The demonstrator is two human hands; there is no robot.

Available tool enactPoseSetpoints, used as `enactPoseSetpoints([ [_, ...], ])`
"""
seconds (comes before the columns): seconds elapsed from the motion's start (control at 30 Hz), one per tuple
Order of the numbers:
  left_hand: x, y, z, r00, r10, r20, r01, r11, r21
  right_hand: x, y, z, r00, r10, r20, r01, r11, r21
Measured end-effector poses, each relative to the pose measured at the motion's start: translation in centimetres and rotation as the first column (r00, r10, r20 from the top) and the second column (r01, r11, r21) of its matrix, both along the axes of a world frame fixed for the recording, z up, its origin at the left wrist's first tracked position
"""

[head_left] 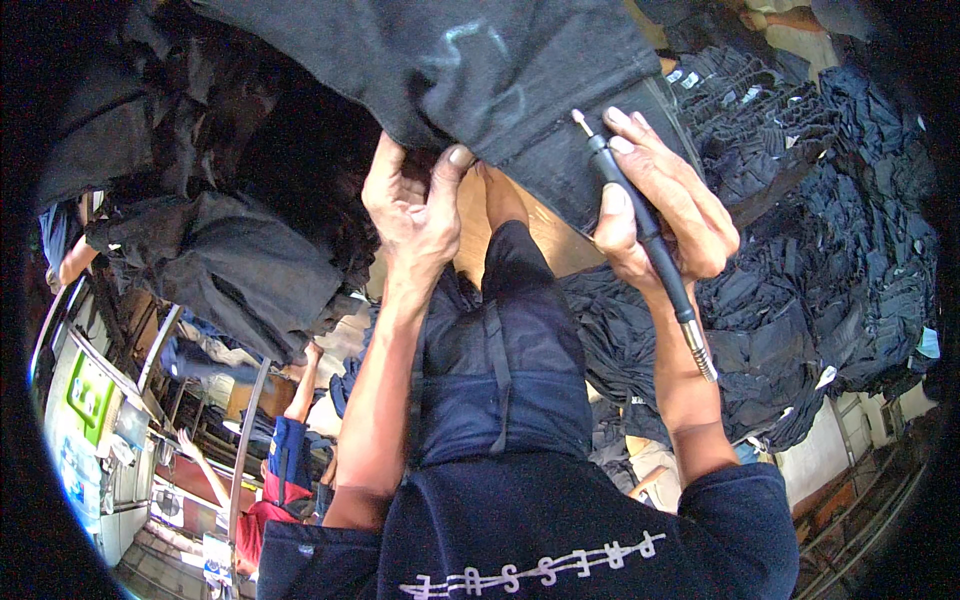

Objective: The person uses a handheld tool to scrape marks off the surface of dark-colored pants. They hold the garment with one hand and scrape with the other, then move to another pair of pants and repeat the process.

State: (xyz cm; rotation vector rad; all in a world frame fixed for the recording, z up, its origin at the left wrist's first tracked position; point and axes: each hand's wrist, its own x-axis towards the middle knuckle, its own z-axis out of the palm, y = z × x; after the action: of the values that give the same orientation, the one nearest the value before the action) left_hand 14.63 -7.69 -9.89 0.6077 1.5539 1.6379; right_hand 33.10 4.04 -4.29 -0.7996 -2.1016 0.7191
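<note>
While the left hand (415, 210) is pinching the lower edge of a dark garment (560, 75), its thumb and partly hidden fingers nearly meeting, the right hand (685, 205) is gripping a slim black tool (666, 270) between its thumb and bent fingers. Whether the right hand is also touching the cloth, I cannot tell. The garment is spreading across the top middle of the view, just beyond the 2 hands. The tool is slanting, its pale tip (579, 118) pointing at the cloth, near or touching; its coiled end (698, 345) is lying over the right forearm (685, 400).

Because only a small pinch is visibly steadying that edge, the cloth could be slipping or puckering if the tool were dragging on it, and the tip could be snagging the weave. The fingertips beside the tip could be getting poked if the grip were rolling. Pale marks (470, 45) are showing farther up; rubbing could be smearing them, if they are chalk.

On the right, a heap of dark garments (840, 210) is sprawling, and loose folds there could be catching the right elbow. Beyond another dark garment (220, 260) hanging on the left, a co-worker (287, 450) is appearing, well apart.
</note>
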Motion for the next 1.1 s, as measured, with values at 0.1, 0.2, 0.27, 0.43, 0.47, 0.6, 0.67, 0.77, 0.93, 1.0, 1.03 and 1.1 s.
enactPoseSetpoints([
  [0.1, 0.0, 0.0, 0.0, 1.0, -0.002, -0.002, 0.002, 1.0, -0.009, 0.1, 0.0, 0.1, 1.0, -0.012, 0.018, 0.012, 1.0, 0.012],
  [0.2, 0.1, 0.0, 0.0, 1.0, 0.015, 0.008, -0.015, 1.0, -0.005, 0.3, 0.0, 0.2, 0.999, -0.028, 0.031, 0.027, 1.0, 0.015],
  [0.27, 0.2, 0.1, 0.0, 1.0, 0.026, 0.008, -0.025, 1.0, -0.006, 0.3, 0.1, 0.2, 0.998, -0.043, 0.035, 0.043, 0.999, 0.013],
  [0.43, 0.0, 0.1, 0.0, 1.0, -0.003, 0.0, 0.003, 1.0, 0.023, 0.4, 0.2, 0.2, 0.995, -0.086, 0.048, 0.085, 0.996, 0.011],
  [0.47, 0.0, 0.1, 0.0, 1.0, -0.001, -0.021, 0.001, 1.0, 0.018, 0.5, 0.2, 0.1, 0.994, -0.09, 0.058, 0.09, 0.996, 0.008],
  [0.6, 0.0, 0.0, -0.1, 1.0, -0.009, 0.0, 0.009, 1.0, 0.008, 0.7, 0.3, -0.1, 0.991, -0.126, 0.05, 0.126, 0.992, 0.022],
  [0.67, 0.0, 0.0, -0.1, 1.0, -0.006, 0.021, 0.006, 1.0, 0.009, 0.9, 0.2, -0.2, 0.988, -0.146, 0.039, 0.146, 0.989, 0.009],
  [0.77, 0.0, 0.1, 0.1, 0.999, -0.016, 0.037, 0.016, 1.0, -0.01, 0.8, 0.2, -0.2, 0.984, -0.175, 0.037, 0.175, 0.985, -0.009],
  [0.93, 0.1, 0.2, 0.0, 0.999, -0.007, 0.04, 0.007, 1.0, 0.011, -0.2, -0.1, 0.7, 0.995, -0.102, -0.009, 0.102, 0.994, -0.033],
  [1.0, 0.2, 0.2, -0.2, 1.0, 0.001, 0.017, -0.001, 1.0, -0.002, -0.5, -0.2, 0.8, 0.996, -0.066, -0.056, 0.063, 0.997, -0.053],
  [1.03, 0.2, 0.2, -0.2, 1.0, 0.005, -0.012, -0.005, 1.0, -0.016, -0.4, -0.3, 0.8, 0.997, -0.05, -0.053, 0.047, 0.997, -0.058],
  [1.1, 0.2, 0.1, -0.4, 1.0, 0.007, -0.026, -0.007, 1.0, -0.03, 0.0, -0.2, 0.6, 0.999, -0.011, -0.039, 0.009, 0.999, -0.052],
])
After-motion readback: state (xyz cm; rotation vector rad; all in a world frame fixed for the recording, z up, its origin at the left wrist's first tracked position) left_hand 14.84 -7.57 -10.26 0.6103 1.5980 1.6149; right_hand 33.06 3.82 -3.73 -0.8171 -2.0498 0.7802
